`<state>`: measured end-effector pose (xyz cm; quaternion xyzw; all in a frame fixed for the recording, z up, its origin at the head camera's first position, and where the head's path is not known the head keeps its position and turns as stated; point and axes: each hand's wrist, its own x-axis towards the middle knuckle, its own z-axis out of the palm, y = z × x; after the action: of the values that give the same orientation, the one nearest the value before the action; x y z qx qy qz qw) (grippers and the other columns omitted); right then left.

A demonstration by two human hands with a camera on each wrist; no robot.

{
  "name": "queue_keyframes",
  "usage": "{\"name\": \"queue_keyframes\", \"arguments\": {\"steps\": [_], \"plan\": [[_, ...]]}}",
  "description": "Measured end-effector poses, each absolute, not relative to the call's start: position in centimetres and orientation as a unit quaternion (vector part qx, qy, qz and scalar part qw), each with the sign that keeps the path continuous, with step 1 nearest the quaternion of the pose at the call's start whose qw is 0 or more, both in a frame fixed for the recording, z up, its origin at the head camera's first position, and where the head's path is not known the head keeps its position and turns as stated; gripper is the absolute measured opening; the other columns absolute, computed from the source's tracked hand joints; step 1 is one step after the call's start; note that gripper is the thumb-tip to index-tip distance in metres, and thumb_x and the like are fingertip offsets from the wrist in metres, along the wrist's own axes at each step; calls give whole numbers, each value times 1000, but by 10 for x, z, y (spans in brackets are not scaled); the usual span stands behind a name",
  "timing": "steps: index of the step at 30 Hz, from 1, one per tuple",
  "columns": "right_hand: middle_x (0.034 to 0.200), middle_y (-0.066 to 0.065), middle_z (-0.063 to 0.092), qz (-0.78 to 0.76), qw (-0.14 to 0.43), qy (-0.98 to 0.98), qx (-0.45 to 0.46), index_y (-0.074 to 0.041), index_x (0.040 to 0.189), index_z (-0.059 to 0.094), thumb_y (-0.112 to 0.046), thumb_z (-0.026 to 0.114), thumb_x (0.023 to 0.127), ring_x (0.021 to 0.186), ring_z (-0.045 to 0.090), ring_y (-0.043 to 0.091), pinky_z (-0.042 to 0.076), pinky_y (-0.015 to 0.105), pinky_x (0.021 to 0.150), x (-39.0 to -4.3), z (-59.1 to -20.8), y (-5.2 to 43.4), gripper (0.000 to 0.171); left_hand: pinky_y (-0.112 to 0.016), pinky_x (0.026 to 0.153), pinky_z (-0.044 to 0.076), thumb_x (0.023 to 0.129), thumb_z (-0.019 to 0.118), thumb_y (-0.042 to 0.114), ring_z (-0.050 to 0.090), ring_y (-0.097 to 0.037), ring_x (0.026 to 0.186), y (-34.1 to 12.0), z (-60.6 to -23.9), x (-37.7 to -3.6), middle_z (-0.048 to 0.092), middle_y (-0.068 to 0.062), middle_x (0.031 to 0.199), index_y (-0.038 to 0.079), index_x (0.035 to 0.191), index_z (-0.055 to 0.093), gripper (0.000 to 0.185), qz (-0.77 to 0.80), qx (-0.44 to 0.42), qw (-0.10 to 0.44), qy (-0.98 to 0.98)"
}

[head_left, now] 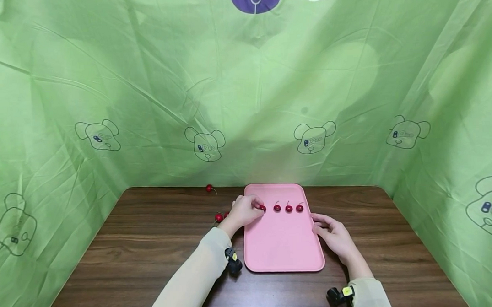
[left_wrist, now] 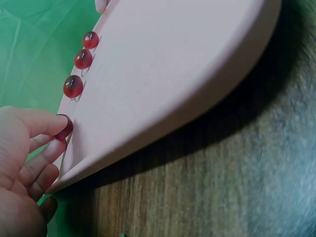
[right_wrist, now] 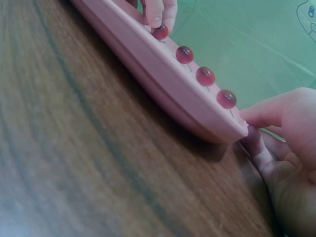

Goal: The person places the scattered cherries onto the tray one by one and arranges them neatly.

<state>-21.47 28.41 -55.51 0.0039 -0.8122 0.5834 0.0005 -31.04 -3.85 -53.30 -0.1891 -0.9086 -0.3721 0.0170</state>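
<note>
My left hand (head_left: 244,211) is over the left part of a pink tray (head_left: 283,243), pinching a dark red cherry (head_left: 262,208) between thumb and fingers at the tray's surface. To the right of it, three more cherries with stems stand in a row across the tray; the nearest cherry (head_left: 277,208) is a short gap away. The left wrist view shows the held cherry (left_wrist: 64,127) partly covered by fingertips. At the tray's right edge, my right hand (head_left: 336,239) holds the rim with thumb and fingers, as the right wrist view shows the hand (right_wrist: 286,143) at the tray's corner.
Left of the tray, loose cherries (head_left: 218,217) lie on the brown wooden table (head_left: 151,249), partly behind the left hand. Another cherry (head_left: 209,188) lies near the table's back edge. A green cloth (head_left: 260,102) with bear drawings encloses the back and sides.
</note>
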Motion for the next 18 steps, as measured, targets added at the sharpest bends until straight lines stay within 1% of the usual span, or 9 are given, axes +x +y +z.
{"name": "queue_keyframes", "arguments": {"steps": [6,9,13,18], "plan": [[133,23,71,583,-4,-812,0,0,148,64,-5,69,106,121,67,26,55,21,91,-214,-555,284,43,-51,98,40,89,82,19,61,-23,104,-39,-533,-311,76,8,92,17,104,80,16,-360,-189,14,-913],[135,24,70,582,-7,-813,2,1,149,63,-6,69,106,124,66,30,55,21,91,-214,-554,284,44,-51,97,41,88,83,19,64,-22,101,-40,-532,-312,76,5,93,15,106,79,18,-357,-193,16,-914],[137,23,69,579,-10,-815,3,1,150,62,-8,69,107,128,63,34,55,20,91,-214,-553,284,44,-52,98,45,89,84,17,68,-23,99,-42,-527,-312,77,-2,98,11,109,79,22,-367,-197,19,-909],[135,23,69,574,-7,-819,3,1,149,63,-7,69,107,127,64,33,55,20,91,-213,-552,284,43,-46,95,53,90,84,17,71,-23,99,-47,-520,-312,76,-5,104,7,114,77,28,-382,-201,22,-902]]}}
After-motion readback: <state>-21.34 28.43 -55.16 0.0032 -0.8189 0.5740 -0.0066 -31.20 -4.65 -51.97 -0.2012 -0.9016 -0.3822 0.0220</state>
